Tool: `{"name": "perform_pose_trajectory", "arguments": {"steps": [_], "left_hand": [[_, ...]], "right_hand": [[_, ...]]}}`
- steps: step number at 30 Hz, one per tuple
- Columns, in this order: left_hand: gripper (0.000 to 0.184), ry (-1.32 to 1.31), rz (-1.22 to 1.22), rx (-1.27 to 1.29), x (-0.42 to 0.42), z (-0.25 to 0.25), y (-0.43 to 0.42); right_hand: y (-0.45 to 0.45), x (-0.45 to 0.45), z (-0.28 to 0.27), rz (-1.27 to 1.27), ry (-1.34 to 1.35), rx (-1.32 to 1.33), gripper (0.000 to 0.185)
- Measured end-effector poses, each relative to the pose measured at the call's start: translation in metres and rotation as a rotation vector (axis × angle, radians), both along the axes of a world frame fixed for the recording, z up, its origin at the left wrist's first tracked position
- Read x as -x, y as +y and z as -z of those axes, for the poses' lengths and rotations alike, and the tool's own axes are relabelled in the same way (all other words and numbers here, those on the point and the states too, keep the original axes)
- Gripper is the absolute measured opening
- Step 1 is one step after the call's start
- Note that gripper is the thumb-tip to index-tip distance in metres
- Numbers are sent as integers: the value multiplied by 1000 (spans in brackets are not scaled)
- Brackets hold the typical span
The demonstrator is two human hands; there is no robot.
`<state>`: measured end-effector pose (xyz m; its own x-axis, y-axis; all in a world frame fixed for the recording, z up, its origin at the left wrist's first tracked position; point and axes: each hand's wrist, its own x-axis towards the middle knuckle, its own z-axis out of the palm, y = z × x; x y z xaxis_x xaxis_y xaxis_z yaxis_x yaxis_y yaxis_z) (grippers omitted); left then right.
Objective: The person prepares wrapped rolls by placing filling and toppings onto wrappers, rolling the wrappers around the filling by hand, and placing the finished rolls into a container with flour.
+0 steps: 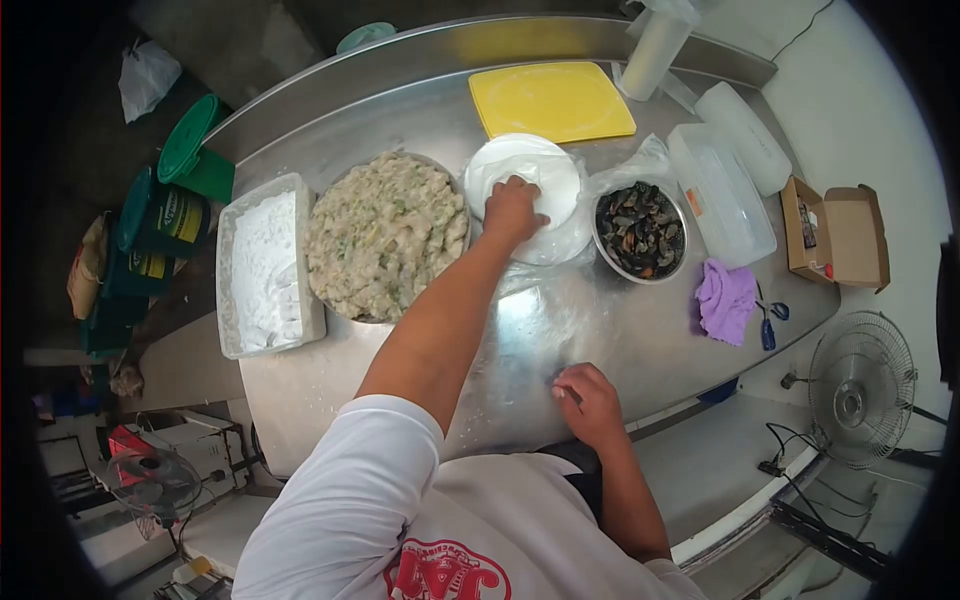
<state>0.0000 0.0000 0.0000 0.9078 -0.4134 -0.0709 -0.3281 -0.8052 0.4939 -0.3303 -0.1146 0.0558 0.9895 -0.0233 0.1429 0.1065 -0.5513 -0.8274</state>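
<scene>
My left hand (pixel 513 212) rests with fingers bent and spread apart from the thumb on the white round sheets (pixel 560 185), which lie directly beneath it, on crumpled clear plastic (pixel 570 237) near the middle of the surface (pixel 400 375). Just left of them stands the heaped bowl of chunky, green-flecked mixture (pixel 385 235), and to their right the bowl of mussels (pixel 640 232). My right hand (pixel 590 402) hangs nearer my body, well apart from the sheets, fingers loosely curled; I cannot tell whether it holds anything.
</scene>
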Motion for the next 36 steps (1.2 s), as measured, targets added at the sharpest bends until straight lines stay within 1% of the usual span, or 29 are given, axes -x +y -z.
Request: {"name": "perform_pose_trajectory", "arguments": {"steps": [2, 3, 5, 6, 7, 9, 11, 13, 14, 15, 16, 18, 19, 20, 21, 22, 23, 24, 26, 27, 28, 29, 30, 31, 33, 34, 35, 36], "left_hand": [[53, 50, -15, 112, -4, 14, 19], [53, 40, -9, 160, -20, 13, -28], [47, -8, -15, 145, -9, -1, -12], [43, -95, -40, 123, 4, -14, -11], [43, -96, -44, 121, 2, -10, -8], [38, -84, -14, 205, -3, -2, -6], [34, -59, -27, 216, -9, 4, -6], [31, -32, -36, 225, -11, 2, -4], [28, -17, -43, 277, -11, 1, -4], [25, -3, -48, 325, -10, -5, -2], [25, -6, -47, 321, -8, -11, 1], [24, 267, -52, 403, 0, -27, 5], [24, 268, -51, 402, 7, -36, 6], [25, 227, -61, 466, 15, -44, 9], [26, 183, -71, 531, 24, -53, 13], [26, 185, -73, 532, 33, -61, 20], [24, 41, 73, 544, 44, -69, 29], [23, -105, 220, 553, 56, -76, 38], [18, -260, 455, 351, 91, -84, 58], [15, -249, 517, 328, 114, -75, 67], [15, -304, 617, 198, 137, -66, 83], [17, -318, 618, 172, 162, -62, 99], [24, -309, 617, 167, 182, -46, 113], [33, -267, 562, 221, 204, -42, 127], [46, -153, 385, 232, 250, -39, 150], [46, -152, 369, 234, 270, -33, 159], [42, -181, 306, 209, 288, -21, 167], [39, -208, 241, 183, 301, -9, 174]], "right_hand": [[6, 11, 3, 50, 12, -15, 8], [-43, -6, 6, 55, -1, 33, 8], [-38, -4, 10, 56, 31, 21, 8], [-33, -8, 11, 49, 31, 6, 8], [-33, -12, 9, 41, 24, 15, 8], [-33, -21, 4, 29, 13, 33, 8], [-26, -27, 0, 19, -29, -11, 8], [-22, -27, 0, 7, -15, -5, 9], [-22, -26, 0, -3, -1, 1, 10], [-21, -24, 1, -2, -3, -1, 10], [-19, -22, 3, 6, 18, -21, 10], [-19, -21, 5, 15, 39, -39, 10], [-19, -20, 5, 16, 69, -92, 8], [-18, -19, 6, 16, 99, -148, 6], [-18, -21, 8, 14, 98, -149, 6], [-18, -22, 9, 32, 144, -196, 11], [-18, -23, 11, 50, 191, -239, 15], [-14, -27, 14, 49, 192, -236, 15], [1, -36, 19, 211, 217, -1107, 37], [7, -39, 15, 213, 218, -1105, 37], [13, -42, 8, 297, 297, -1250, 45], [21, -43, 4, 382, 379, -1393, 53], [31, -43, 7, 420, 440, -1256, 54], [39, -38, 19, 413, 447, -1249, 54], [56, -21, 47, 449, 541, -1189, 54], [67, -15, 49, 453, 586, -1199, 59], [77, -10, 51, 442, 599, -1190, 59], [87, -5, 54, 385, 643, -1164, 61]]}}
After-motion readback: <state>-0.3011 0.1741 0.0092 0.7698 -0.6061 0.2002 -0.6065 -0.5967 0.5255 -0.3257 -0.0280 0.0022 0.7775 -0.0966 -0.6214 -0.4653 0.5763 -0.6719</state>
